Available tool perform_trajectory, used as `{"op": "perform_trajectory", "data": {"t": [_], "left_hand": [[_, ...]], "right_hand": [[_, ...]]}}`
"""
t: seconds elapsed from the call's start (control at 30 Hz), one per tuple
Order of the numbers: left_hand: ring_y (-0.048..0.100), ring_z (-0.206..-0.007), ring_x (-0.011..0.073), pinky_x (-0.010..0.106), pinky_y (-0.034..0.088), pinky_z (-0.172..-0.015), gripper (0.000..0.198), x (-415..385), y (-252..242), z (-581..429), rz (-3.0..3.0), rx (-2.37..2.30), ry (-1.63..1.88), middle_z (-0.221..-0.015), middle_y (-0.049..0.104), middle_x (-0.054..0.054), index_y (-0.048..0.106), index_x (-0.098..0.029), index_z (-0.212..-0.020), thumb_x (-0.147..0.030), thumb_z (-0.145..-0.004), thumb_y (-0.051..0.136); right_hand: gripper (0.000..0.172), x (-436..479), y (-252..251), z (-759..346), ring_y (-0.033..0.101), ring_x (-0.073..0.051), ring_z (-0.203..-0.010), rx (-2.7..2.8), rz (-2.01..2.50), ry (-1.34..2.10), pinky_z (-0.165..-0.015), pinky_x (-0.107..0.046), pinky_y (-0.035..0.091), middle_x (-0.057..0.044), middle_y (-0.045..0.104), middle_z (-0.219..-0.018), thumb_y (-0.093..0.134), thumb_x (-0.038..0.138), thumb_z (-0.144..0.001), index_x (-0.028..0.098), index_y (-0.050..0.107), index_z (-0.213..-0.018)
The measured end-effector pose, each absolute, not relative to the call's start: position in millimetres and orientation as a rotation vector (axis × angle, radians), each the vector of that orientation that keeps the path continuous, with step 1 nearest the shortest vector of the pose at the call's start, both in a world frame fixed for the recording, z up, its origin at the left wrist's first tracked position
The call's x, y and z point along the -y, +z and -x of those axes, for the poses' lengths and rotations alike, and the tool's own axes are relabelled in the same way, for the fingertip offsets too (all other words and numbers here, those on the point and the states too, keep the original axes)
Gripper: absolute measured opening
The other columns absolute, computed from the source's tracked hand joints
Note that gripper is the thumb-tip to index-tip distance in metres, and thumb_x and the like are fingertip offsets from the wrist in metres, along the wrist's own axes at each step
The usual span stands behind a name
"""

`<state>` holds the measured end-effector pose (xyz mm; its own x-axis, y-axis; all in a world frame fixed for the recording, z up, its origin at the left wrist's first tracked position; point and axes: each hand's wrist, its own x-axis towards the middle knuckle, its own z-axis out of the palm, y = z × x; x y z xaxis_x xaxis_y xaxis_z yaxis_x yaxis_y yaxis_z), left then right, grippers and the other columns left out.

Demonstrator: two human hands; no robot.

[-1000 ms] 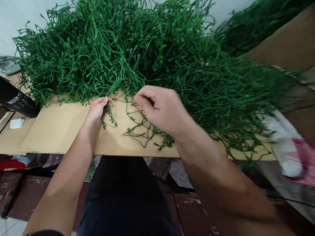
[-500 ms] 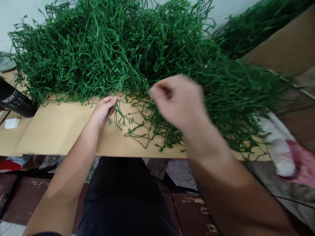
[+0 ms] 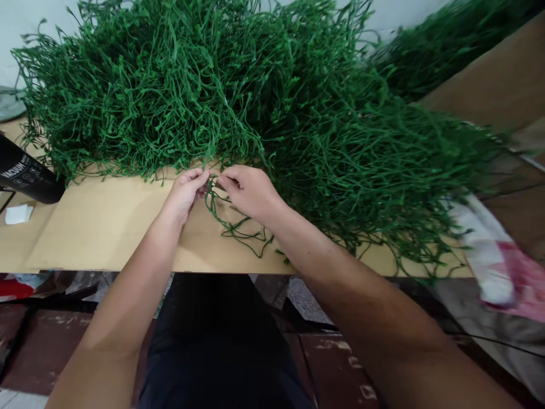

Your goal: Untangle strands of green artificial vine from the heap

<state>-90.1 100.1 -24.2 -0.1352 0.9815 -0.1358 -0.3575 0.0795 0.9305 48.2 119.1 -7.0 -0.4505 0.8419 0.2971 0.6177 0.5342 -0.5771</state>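
My left hand [image 3: 189,190] is closed in a pinch on a green artificial plant sprig [image 3: 212,209], whose thin stems hang below the fingers. Just to its right, my right hand [image 3: 247,190] has thumb and forefinger pinched together on the sprig's upper end. The two sets of fingertips almost meet. A few loose green stems [image 3: 255,236] lie on the cardboard under my right hand. Behind both hands rises a large heap of green artificial plant stems [image 3: 170,102], spreading along the work surface.
Cardboard [image 3: 102,221] covers the work surface. A black vacuum bottle [image 3: 25,173] leans at the left, near a small white piece [image 3: 19,214]. A brown cardboard flap [image 3: 489,74] stands at the right, above a white and pink cloth [image 3: 498,261]. More greenery [image 3: 451,45] lies behind.
My right hand has come left and down from the heap to meet my left hand at the sprig. My left hand has stayed nearly in place, still pinching.
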Motion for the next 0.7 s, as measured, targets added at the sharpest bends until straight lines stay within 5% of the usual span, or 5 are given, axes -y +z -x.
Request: {"op": "perform_trajectory", "data": {"t": [0.27, 0.5, 0.6, 0.7], "left_hand": [[0.036, -0.04, 0.0015, 0.014, 0.028, -0.043, 0.027, -95, -19, 86, -0.812, -1.134, 1.401, -0.045, 0.042, -0.006, 0.044, -0.013, -0.054, -0.004, -0.079, 0.048], [0.033, -0.037, 0.0015, 0.017, 0.028, -0.042, 0.029, -104, -19, 85, -0.722, -1.401, 1.505, -0.047, 0.04, -0.007, 0.043, -0.014, -0.056, -0.004, -0.083, 0.043], [0.035, -0.038, 0.0019, 0.017, 0.029, -0.043, 0.026, -102, -15, 87, -0.685, -1.444, 1.502, -0.047, 0.038, -0.007, 0.047, -0.015, -0.059, -0.006, -0.084, 0.043], [0.038, -0.041, 0.0011, 0.014, 0.034, -0.046, 0.021, -97, -15, 88, -0.729, -1.326, 1.436, -0.048, 0.041, -0.007, 0.052, -0.014, -0.063, -0.009, -0.083, 0.048]], "right_hand": [[0.024, -109, -9, -42, 0.056, -0.017, -0.089, 2.105, 0.725, 0.374, -0.083, -0.033, 0.043, -0.007, 0.063, -0.085, 0.038, 0.02, -0.086, 0.018, 0.058, -0.073], [0.027, -60, 9, -52, 0.053, -0.01, -0.058, 2.183, 0.462, 0.389, -0.061, -0.026, 0.044, -0.001, 0.058, -0.062, 0.034, 0.017, -0.088, 0.019, 0.048, -0.065], [0.026, -47, 37, -63, 0.056, -0.01, -0.062, 2.229, 0.341, 0.186, -0.064, -0.027, 0.045, 0.0, 0.06, -0.064, 0.036, 0.018, -0.087, 0.021, 0.052, -0.067], [0.028, -71, 59, -93, 0.059, -0.015, -0.07, 2.148, 0.715, -0.113, -0.063, -0.032, 0.043, -0.008, 0.065, -0.074, 0.04, 0.027, -0.088, 0.018, 0.06, -0.071]]}}
